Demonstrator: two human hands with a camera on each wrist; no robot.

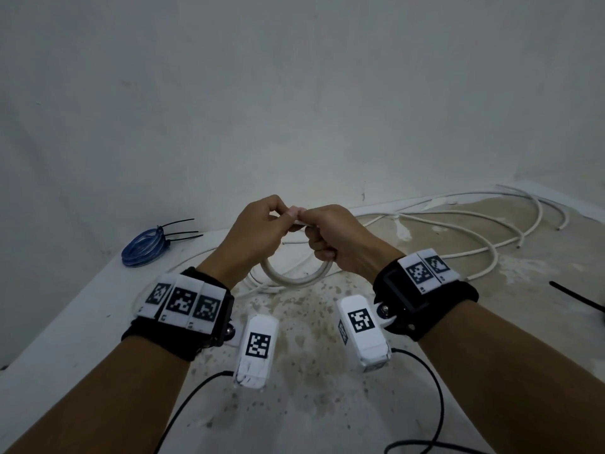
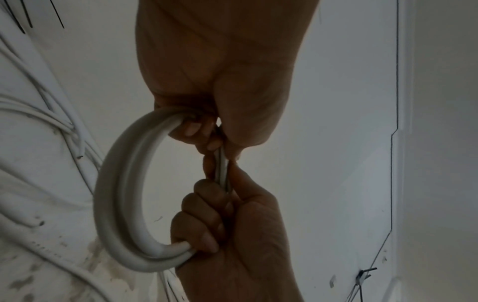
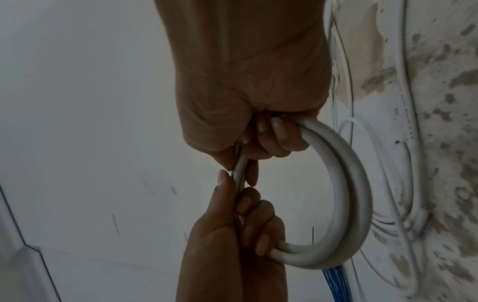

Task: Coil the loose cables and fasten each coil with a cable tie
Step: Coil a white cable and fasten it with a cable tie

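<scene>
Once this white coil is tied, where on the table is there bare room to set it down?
Bare tabletop lies near you, between the forearms. A smaller patch sits right of the blue coil, before the white coil. Crowded: loose white cables cover the far right. Both hands, left hand and right hand, hold the coil.

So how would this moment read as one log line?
step: coiling | white cable coil: held by left hand and right hand | untied
</scene>
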